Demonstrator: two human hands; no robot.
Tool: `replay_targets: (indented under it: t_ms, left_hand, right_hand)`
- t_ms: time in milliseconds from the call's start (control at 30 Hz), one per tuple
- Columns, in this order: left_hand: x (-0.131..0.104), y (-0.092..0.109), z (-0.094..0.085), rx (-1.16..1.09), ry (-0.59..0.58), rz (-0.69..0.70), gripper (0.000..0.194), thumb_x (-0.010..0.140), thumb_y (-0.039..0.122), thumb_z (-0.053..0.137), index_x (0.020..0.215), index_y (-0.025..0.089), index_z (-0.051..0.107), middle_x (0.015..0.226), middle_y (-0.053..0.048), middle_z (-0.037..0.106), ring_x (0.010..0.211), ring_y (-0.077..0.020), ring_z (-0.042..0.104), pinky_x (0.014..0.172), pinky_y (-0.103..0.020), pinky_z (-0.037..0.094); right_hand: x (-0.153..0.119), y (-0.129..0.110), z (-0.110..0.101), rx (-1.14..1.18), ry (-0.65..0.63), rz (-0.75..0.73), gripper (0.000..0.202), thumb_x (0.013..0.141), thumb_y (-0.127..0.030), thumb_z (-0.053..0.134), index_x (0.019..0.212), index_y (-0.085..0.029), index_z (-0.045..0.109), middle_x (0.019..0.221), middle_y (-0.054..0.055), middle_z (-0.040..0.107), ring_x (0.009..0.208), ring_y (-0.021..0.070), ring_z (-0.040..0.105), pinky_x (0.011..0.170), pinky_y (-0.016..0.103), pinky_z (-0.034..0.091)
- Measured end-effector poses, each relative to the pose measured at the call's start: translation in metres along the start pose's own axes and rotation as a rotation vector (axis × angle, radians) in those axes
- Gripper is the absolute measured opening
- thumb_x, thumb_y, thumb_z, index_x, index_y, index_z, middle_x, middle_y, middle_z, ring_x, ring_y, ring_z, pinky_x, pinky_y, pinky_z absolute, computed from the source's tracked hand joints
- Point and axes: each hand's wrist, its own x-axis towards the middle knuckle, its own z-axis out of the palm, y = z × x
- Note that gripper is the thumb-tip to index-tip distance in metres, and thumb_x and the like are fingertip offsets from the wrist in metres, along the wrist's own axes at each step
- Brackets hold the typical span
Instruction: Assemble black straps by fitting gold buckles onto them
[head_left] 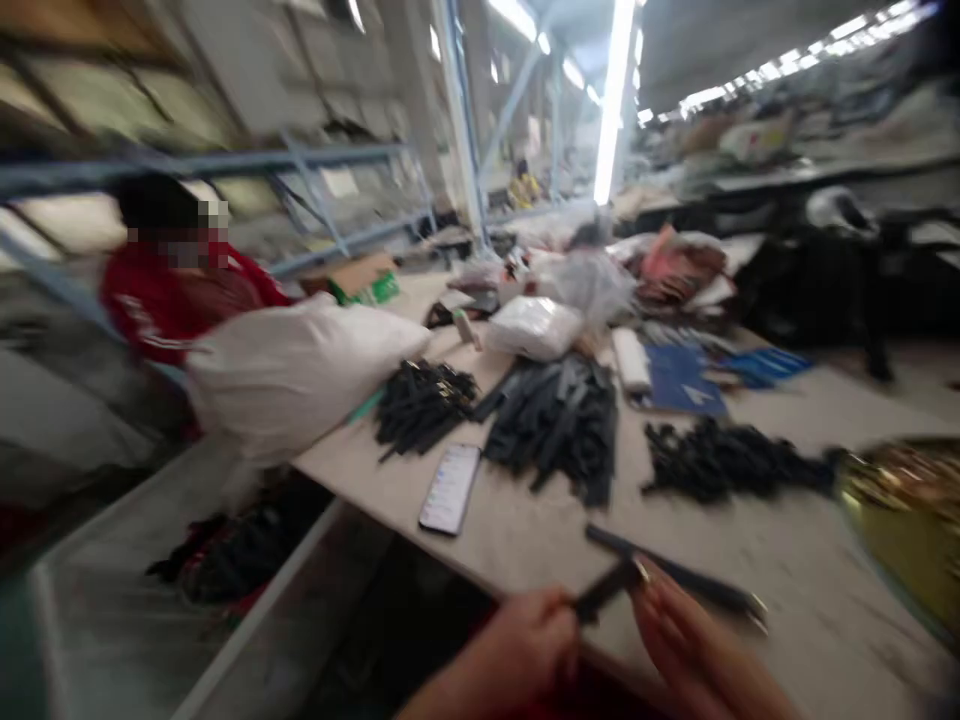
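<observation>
Both of my hands are at the bottom edge, over the near edge of a pale worktable [525,540]. My left hand [517,645] pinches one end of a short black strip [609,588]. My right hand [694,650] has its fingertips on the same strip from the right. A longer black strip [675,570] with a metal tip runs just behind the fingers; the picture is too blurred to tell whether a hand touches it.
Three heaps of black strips [559,420] lie mid-table, with a smartphone [450,488] before them. A large white sack [292,370] sits at the left edge, a person in red [172,295] behind it. Plastic bags, blue sheets [679,380] and a gold-coloured tray [907,520] are further off.
</observation>
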Motion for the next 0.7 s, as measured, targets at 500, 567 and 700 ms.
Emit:
replay_targets:
  t_ms: [500,567,700]
  left_hand:
    - [0.025,-0.013,0.052,0.014,-0.338,-0.231,0.021,0.079,0.023,0.039,0.091,0.014,0.053,0.057,0.005,0.051,0.039,-0.0040,0.038,0.038,-0.016,0.025]
    - [0.028,-0.012,0.055,0.130,-0.355,-0.181,0.023,0.081,0.026,0.037,0.092,0.015,0.054,0.055,0.006,0.048,0.038,-0.0048,0.035,0.038,-0.017,0.025]
    - [0.026,-0.006,0.051,0.347,-0.305,-0.037,0.028,0.082,0.027,0.035,0.093,0.016,0.058,0.055,0.003,0.049,0.047,-0.0098,0.042,0.045,-0.019,0.032]
  right_hand:
    - [-0.068,-0.002,-0.047,0.319,0.258,-0.093,0.024,0.056,-0.010,0.077,0.075,-0.017,0.064,0.063,-0.004,0.061,0.048,0.0030,0.053,0.043,0.009,0.048]
    - [-0.074,-0.004,-0.049,0.323,0.309,-0.104,0.025,0.054,-0.009,0.078,0.074,-0.016,0.064,0.064,-0.004,0.062,0.048,0.0033,0.054,0.044,0.008,0.049]
    - [-0.076,-0.004,-0.049,0.331,0.375,-0.088,0.028,0.049,-0.010,0.080,0.071,-0.014,0.064,0.062,-0.003,0.064,0.046,0.0034,0.056,0.044,0.008,0.050]
